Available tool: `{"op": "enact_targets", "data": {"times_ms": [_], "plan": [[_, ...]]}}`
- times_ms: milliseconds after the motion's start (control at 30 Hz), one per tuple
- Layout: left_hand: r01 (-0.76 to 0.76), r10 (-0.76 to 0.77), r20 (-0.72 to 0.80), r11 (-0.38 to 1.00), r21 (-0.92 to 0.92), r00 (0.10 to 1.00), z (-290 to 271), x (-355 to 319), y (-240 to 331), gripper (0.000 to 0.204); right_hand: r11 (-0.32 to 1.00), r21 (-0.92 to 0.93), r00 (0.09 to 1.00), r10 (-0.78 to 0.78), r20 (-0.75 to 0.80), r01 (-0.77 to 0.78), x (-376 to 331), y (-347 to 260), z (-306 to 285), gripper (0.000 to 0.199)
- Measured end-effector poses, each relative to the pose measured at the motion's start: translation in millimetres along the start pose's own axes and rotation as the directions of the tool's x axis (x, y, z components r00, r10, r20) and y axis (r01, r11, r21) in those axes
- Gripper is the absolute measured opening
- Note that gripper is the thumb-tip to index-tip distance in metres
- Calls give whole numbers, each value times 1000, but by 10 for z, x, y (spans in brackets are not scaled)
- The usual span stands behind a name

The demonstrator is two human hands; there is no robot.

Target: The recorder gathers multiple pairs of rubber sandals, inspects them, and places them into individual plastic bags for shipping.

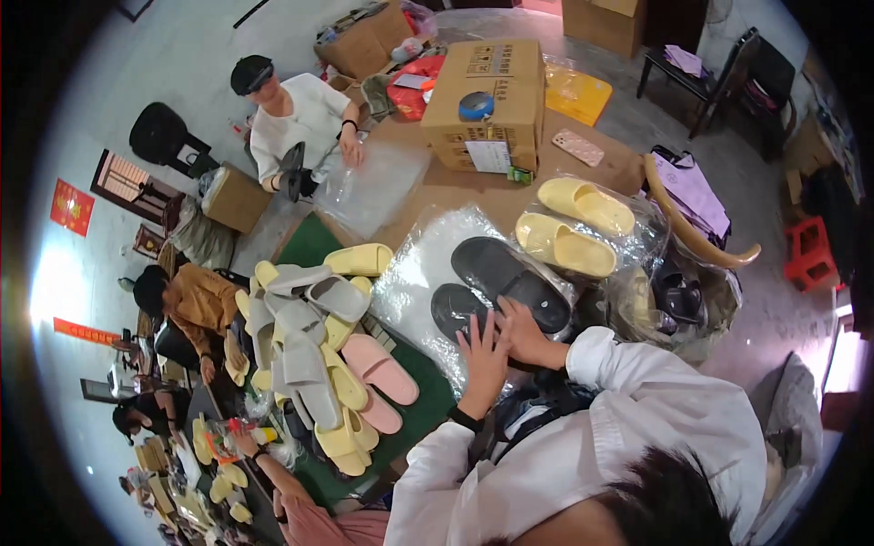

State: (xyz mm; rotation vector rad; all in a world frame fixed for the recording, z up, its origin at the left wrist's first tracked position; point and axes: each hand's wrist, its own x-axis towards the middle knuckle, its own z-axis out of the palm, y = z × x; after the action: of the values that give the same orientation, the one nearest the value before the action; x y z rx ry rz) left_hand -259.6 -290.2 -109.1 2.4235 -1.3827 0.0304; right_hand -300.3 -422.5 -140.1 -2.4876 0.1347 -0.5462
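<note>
A pair of black slides (512, 269) lies on a stack of clear plastic bags (426, 289) in front of me. My left hand (484, 362) rests against the nearer slide, its fingers stretched out and apart. My right hand (530, 335) lies beside it on the larger visible slide, fingers extended over the sole and not wrapped round it. To the left, grey slides (308, 387), yellow slides (342, 375) and pink slides (381, 369) are heaped on a green mat (414, 435). A bagged pair of yellow slides (566, 244) sits just beyond the black pair.
A cardboard box (481, 96) bears a roll of blue tape (476, 106); a phone (577, 147) lies beside it. Across the table a person (300, 123) handles a dark slide and clear bags. A filled sack (701, 318) stands at right, with a red stool (810, 253) beyond.
</note>
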Motion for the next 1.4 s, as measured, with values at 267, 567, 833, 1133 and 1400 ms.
{"op": "enact_targets", "data": {"times_ms": [267,567,833,1133,1400], "plan": [[-53,73,29,898,-438,997,-254,-13,24,44,992,-121,987,46,151,-28,562,-118,154,34],[265,-393,80,441,-858,916,-233,322,-473,43,665,591,842,110,528,-457,214,-79,49,43],[112,-289,77,108,-988,954,-643,904,-487,51,998,38,985,47,-164,-41,682,-263,-352,22],[-8,-142,-12,26,-1000,990,-966,1433,600,49,931,-363,854,-168,-493,-26,427,-122,-1538,14],[230,-92,211,415,-880,973,383,1475,830,49,889,-58,711,322,-625,-454,-559,829,-1597,61]]}}
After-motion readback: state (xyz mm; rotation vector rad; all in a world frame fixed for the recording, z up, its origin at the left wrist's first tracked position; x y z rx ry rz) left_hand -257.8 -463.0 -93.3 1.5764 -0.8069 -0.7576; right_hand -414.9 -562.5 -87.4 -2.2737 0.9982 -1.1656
